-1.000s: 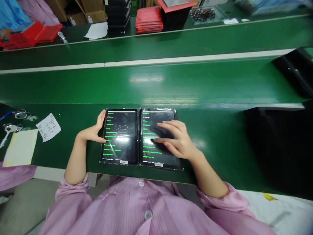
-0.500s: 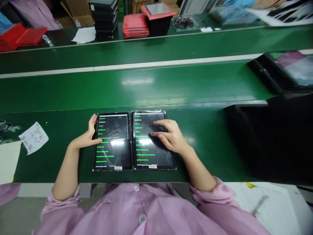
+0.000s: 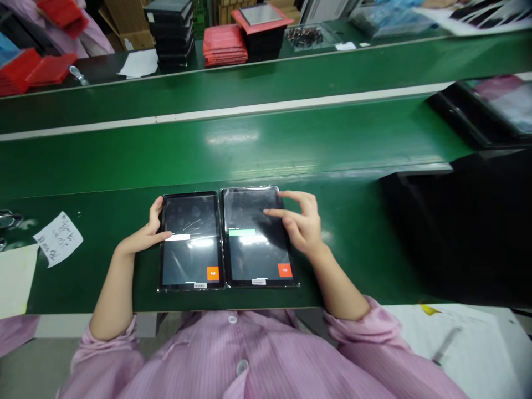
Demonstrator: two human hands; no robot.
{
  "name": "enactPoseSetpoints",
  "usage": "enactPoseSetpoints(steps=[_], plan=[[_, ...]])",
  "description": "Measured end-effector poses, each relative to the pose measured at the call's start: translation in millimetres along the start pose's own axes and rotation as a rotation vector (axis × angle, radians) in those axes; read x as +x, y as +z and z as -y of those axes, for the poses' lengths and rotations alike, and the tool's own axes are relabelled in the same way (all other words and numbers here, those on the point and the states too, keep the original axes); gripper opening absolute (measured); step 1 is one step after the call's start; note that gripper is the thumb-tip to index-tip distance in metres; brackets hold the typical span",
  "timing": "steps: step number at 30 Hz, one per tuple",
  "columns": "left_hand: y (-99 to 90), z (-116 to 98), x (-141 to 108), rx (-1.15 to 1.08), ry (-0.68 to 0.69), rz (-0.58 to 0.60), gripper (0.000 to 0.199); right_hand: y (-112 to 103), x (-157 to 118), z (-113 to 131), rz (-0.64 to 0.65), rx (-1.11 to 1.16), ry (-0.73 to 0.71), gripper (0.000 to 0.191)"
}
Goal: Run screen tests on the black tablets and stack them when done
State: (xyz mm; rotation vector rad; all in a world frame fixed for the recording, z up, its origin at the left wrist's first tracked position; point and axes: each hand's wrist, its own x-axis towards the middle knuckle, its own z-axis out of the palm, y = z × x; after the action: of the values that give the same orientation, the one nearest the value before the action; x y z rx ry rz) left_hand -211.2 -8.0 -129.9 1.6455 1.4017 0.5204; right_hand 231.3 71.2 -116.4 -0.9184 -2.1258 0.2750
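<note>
Two tablets lie flat, side by side, on the green bench in front of me. My left hand (image 3: 146, 235) is at the outer edge of the left tablet (image 3: 192, 216), fingers spread, its thumb on the screen by a white bar. An orange "Fail" box shows at that screen's lower right. Over the right tablet (image 3: 253, 257), my right hand (image 3: 305, 221) has its index finger stretched toward the screen and the other fingers apart; whether the fingertip touches the glass I cannot tell. This screen has a green bar and a red-orange "Fail" box.
A handwritten note (image 3: 60, 238) and a pale sheet (image 3: 19, 280) lie at left. A large black object (image 3: 457, 238) stands at right. Across the green channel (image 3: 249, 144) are black stacked boxes (image 3: 169, 33), red pouches (image 3: 224, 47) and a person's sleeve (image 3: 97, 36).
Both screens went from a list of green text lines to a dark page with a bar and a "Fail" box. My right hand moved slightly right; the left thumb rose slightly.
</note>
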Motion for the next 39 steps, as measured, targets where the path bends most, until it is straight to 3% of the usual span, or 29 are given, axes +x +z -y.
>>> enactPoseSetpoints(steps=[3,6,10,12,15,18,21,24,28,32,36,39], plan=[[1.0,5,3,-0.067,-0.014,-0.041,0.101,6,0,-11,-0.092,0.065,0.208,0.054],[1.9,-1,12,-0.060,-0.051,-0.119,0.096,23,4,-28,-0.101,0.127,0.340,0.061],[6.1,-41,38,0.310,0.047,-0.360,0.076,46,13,-52,-0.077,0.219,0.418,0.069],[13.1,-70,52,0.522,0.174,-0.282,0.062,52,16,-59,-0.064,0.253,0.422,0.070],[30.5,-105,68,0.708,0.283,-0.039,0.057,53,16,-60,-0.051,0.247,0.437,0.072],[47.3,-122,69,0.813,0.329,0.025,0.061,44,13,-55,0.012,0.219,0.409,0.075],[52.0,-126,60,0.860,0.387,0.049,0.051,31,12,-46,0.083,0.238,0.325,0.075],[47.6,-124,55,0.873,0.396,0.036,0.043,25,11,-40,0.066,0.239,0.299,0.074],[45.1,-116,64,0.868,0.396,-0.040,0.058,31,7,-41,0.070,0.196,0.366,0.077],[43.1,-112,69,0.780,0.424,0.064,0.071,33,6,-43,0.103,0.216,0.393,0.074],[25.8,-116,62,0.713,0.466,0.128,0.051,25,8,-42,0.016,0.289,0.362,0.072],[9.6,-113,60,0.732,0.436,0.024,0.049,23,8,-41,-0.019,0.277,0.375,0.069]])
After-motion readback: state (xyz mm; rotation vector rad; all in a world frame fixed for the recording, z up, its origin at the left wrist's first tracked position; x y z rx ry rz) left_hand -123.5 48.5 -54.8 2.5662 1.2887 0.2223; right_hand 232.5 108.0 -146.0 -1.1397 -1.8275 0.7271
